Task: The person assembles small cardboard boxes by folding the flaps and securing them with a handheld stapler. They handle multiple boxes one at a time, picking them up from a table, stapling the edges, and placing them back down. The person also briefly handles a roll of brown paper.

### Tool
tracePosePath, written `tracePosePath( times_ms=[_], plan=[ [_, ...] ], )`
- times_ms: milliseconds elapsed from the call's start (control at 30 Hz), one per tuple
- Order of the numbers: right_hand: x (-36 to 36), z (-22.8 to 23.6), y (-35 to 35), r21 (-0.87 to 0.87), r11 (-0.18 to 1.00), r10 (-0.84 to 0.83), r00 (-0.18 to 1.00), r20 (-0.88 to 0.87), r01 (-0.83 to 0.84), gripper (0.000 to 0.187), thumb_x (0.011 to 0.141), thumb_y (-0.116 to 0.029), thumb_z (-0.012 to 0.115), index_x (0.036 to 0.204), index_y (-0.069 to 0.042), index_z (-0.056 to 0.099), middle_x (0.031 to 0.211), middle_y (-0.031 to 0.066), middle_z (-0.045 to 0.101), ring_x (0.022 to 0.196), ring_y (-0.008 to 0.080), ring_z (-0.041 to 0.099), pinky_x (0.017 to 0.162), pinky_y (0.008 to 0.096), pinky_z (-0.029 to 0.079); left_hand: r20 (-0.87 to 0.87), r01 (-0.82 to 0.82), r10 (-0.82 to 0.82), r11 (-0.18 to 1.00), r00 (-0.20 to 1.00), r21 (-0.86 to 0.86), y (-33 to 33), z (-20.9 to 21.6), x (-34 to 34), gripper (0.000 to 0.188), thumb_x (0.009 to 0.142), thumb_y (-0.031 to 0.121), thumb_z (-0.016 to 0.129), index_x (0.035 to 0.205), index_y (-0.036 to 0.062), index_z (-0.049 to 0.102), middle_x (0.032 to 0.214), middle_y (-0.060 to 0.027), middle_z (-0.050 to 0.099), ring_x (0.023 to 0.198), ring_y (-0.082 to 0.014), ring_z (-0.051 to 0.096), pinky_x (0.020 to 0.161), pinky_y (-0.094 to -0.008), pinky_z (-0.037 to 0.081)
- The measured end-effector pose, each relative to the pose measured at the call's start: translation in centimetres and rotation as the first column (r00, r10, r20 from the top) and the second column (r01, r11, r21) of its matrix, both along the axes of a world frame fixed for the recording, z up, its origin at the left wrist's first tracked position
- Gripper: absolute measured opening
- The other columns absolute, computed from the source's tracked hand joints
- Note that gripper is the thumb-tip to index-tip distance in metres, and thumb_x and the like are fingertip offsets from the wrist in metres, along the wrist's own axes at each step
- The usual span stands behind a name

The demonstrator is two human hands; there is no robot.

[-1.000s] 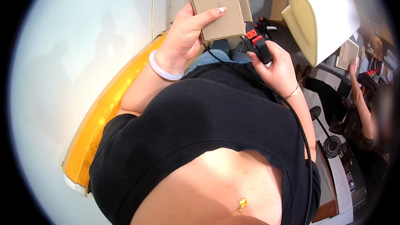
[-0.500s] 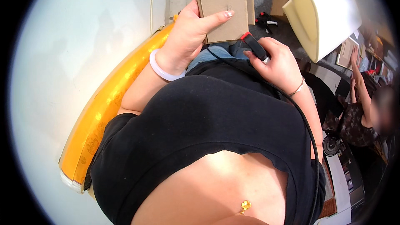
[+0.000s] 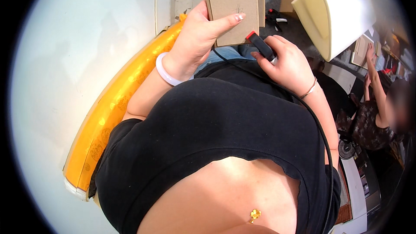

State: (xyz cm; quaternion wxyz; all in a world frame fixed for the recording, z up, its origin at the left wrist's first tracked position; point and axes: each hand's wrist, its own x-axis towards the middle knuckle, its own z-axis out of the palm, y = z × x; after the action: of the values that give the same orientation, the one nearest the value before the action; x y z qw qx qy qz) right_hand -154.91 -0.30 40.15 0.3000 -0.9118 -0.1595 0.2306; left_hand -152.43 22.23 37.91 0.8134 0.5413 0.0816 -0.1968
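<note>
Tan board (image 3: 232,0) (landmark for all places): being held up by the left hand (image 3: 195,39), its left side being pinched in that grip, the thumb being laid across its front face near a small dark scribble. A second tan board (image 3: 261,0) is being partly covered by it, just behind; whether this one is being held too cannot be told.

At the landmark's lower right corner, a black tool with a red tip (image 3: 262,45) is being grasped by the right hand (image 3: 288,60). The corner is being overlapped by the tip in this view; contact cannot be confirmed.

Progress, as judged: board and tool are both being held ready; no firm attachment is being shown, so what is left cannot be settled.

Surroundings: the grey floor (image 3: 299,32) is being seen right of the board, a small black-and-red object (image 3: 275,19) being borne on it. Farther right, a cream block (image 3: 342,8) is being shown, then another person (image 3: 370,125). Leftward, a yellow padded strip (image 3: 117,108) is being set off by a pale wall (image 3: 86,39).
</note>
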Motion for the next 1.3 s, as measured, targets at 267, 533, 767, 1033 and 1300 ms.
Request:
tracePosePath(
  times_ms=[267, 533, 767, 1033, 1300],
  plan=[
    [0.8, 1.7, -1.4, 0.222, 0.964, -0.065, 0.941, -0.332, 0.144, 0.058, 0.095, -0.049, 0.061, 0.125, 0.001, 0.062, 0.114, 0.0191, 0.066, 0.105, 0.0285, 0.065, 0.092, 0.0360, 0.051, -0.080, -0.014, 0.011, 0.999, 0.997, -0.045, 0.8, 0.2, 0.7, 0.047, 0.088, 0.011, 0.075, 0.129, -0.0006, 0.054, 0.119, -0.0126, 0.066, 0.108, -0.0206, 0.066, 0.092, -0.0334, 0.056],
    [5.3, -10.1, -6.7, 0.229, 0.738, -0.356, 0.654, -0.668, 0.635, 0.048, 0.103, -0.044, 0.051, 0.121, -0.002, 0.067, 0.109, 0.0094, 0.069, 0.102, 0.0196, 0.064, 0.092, 0.0332, 0.048, -0.159, -0.058, 0.043, 0.994, 0.986, -0.089, 2.6, 0.9, 2.1, 0.045, 0.089, 0.002, 0.069, 0.130, -0.0020, 0.051, 0.117, -0.0132, 0.065, 0.105, -0.0223, 0.068, 0.091, -0.0357, 0.058],
    [2.3, -28.0, -10.8, -0.459, 0.774, -0.479, 0.878, 0.024, 0.435, 0.051, 0.086, -0.028, 0.074, 0.131, -0.008, 0.058, 0.128, 0.0153, 0.059, 0.117, 0.0353, 0.057, 0.099, 0.0430, 0.047, -0.249, -0.122, 0.116, 0.992, 0.962, -0.009, 5.4, -0.6, 2.3, 0.044, 0.090, 0.003, 0.068, 0.130, -0.0020, 0.052, 0.116, -0.0133, 0.065, 0.105, -0.0227, 0.068, 0.089, -0.0365, 0.058],
    [3.0, -34.0, -11.2, -0.453, 0.869, -0.083, 0.961, 0.265, 0.200, 0.066, 0.083, -0.023, 0.076, 0.142, -0.017, 0.047, 0.144, 0.0134, 0.045, 0.129, 0.0349, 0.047, 0.105, 0.0484, 0.042, -0.366, -0.067, 0.107, 0.990, 0.924, 0.120, 6.4, -1.4, 2.6, 0.046, 0.090, 0.006, 0.069, 0.132, -0.0028, 0.052, 0.118, -0.0133, 0.065, 0.107, -0.0217, 0.066, 0.092, -0.0353, 0.056],
    [4.1, -33.5, -10.4, -0.289, 0.892, -0.266, 0.921, 0.283, 0.347, 0.048, 0.085, -0.020, 0.069, 0.129, -0.009, 0.053, 0.132, 0.0200, 0.053, 0.119, 0.0373, 0.055, 0.100, 0.0470, 0.046, -0.380, 0.054, -0.009, 0.993, 0.925, 0.107, 6.8, -1.2, 3.4, 0.051, 0.087, 0.007, 0.073, 0.132, -0.0029, 0.052, 0.119, -0.0121, 0.065, 0.109, -0.0196, 0.065, 0.095, -0.0337, 0.054]
  ],
)
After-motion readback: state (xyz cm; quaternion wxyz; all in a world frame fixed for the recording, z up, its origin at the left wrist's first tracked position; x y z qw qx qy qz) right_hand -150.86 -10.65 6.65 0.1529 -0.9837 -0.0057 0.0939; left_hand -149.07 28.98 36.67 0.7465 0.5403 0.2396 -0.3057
